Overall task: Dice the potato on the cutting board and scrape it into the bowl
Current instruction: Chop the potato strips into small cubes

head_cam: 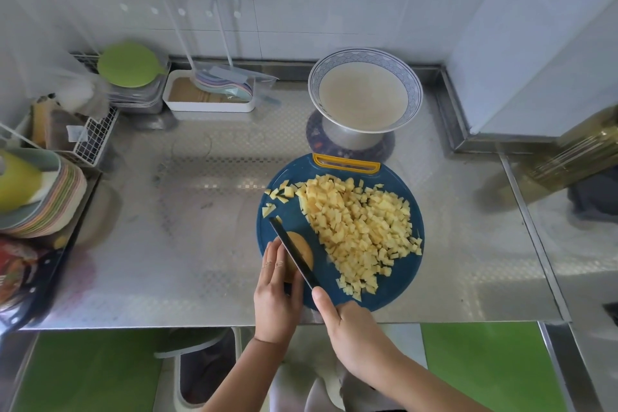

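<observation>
We see the round blue cutting board (398, 281) lying on the steel counter (200, 227), its yellow handle on the far edge. A broad heap of diced potato (361, 227) covers the middle and right of the board, with a few loose cubes scattered at its far left.

At the near left of the board sits the one piece not yet cut, a potato end (306, 256) with brown skin. The left grip (274, 291) rests against it from the left, fingers straight and held together, laid over the piece without curling round it; we cannot see the thumb. The right grip (354, 328) is clenched round the handle of the knife (294, 253), thumb stretched along the top. The dark blade runs away from us, slanting to the left, and crosses the potato end just beside the left fingertips. The uncut piece thus lies between the two grips: it touches the left one, and it is ahead of and to the left of the right one.

The bowl (364, 57), white inside with a blue patterned rim, stands on a dark mat (317, 140) just beyond the yellow handle and apart from the heap. At the far left of the counter we see a stack of plates (43, 197) and a white tray (210, 107).
</observation>
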`<state>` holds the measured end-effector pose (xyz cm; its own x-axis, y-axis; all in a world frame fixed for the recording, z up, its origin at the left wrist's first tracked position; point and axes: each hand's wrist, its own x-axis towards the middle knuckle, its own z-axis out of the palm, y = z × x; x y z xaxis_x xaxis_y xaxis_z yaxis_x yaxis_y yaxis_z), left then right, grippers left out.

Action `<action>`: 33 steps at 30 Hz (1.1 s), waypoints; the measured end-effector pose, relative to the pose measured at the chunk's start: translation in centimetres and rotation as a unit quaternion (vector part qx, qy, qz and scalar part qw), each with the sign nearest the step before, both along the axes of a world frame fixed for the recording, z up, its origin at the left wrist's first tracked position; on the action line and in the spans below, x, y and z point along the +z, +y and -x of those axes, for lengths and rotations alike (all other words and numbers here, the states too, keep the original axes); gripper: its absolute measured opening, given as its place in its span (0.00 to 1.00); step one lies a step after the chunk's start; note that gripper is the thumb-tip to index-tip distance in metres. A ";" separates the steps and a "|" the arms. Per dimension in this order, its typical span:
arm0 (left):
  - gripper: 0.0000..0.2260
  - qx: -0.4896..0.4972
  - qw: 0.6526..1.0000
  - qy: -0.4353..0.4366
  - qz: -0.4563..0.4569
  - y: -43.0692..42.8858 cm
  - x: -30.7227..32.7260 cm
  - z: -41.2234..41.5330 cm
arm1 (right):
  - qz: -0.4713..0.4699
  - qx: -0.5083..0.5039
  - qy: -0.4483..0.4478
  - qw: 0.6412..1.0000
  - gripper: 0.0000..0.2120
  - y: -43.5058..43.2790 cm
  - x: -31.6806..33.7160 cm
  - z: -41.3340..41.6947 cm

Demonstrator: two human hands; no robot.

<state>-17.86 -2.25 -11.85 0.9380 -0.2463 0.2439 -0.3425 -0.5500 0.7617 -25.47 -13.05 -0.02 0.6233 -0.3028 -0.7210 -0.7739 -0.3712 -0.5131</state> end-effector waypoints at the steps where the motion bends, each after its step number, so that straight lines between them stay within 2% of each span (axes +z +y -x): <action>1: 0.25 0.000 1.000 -0.002 0.001 0.0 0.0 0.0 | 0.002 0.010 0.006 1.000 0.23 -0.1 -0.2 -0.1; 3: 0.25 0.001 1.000 -0.005 0.007 0.1 -0.1 0.0 | 0.018 0.049 -0.016 0.998 0.23 0.1 -0.3 -0.3; 5: 0.24 -0.002 1.000 -0.012 0.010 0.1 -0.1 0.0 | 0.056 0.099 0.005 0.993 0.28 0.2 0.0 -0.5; 7: 0.24 0.000 1.000 -0.010 0.011 0.0 0.2 0.0 | 0.047 0.091 0.017 0.995 0.30 0.0 -0.4 -0.7; 10: 0.24 -0.001 1.000 -0.001 0.016 -0.2 0.5 0.0 | -0.009 0.049 -0.011 0.999 0.26 -0.4 -0.2 -1.2; 14: 0.23 -0.010 1.000 0.005 0.012 -0.1 0.5 -0.1 | 0.006 0.024 0.017 1.000 0.32 -0.3 -1.6 -1.6; 16: 0.24 -0.013 0.999 0.024 0.017 0.0 0.5 -0.1 | -0.021 0.005 0.028 0.999 0.33 -0.3 -2.7 -1.8; 21: 0.24 -0.018 0.999 0.031 0.009 0.0 0.6 -0.1 | 0.003 0.012 0.000 1.000 0.32 -0.8 -4.1 -1.7; 23: 0.24 -0.014 0.999 0.030 0.009 0.0 0.6 0.0 | -0.021 -0.011 -0.007 1.000 0.32 -0.7 -4.4 -1.6; 27: 0.25 -0.009 0.999 0.030 0.001 0.0 0.7 0.1 | -0.133 -0.111 0.004 0.985 0.30 -1.2 -4.3 -1.5; 33: 0.23 -0.023 0.998 0.055 0.009 0.2 1.0 0.4 | -0.154 -0.081 -0.020 0.985 0.29 -1.8 -3.1 -1.2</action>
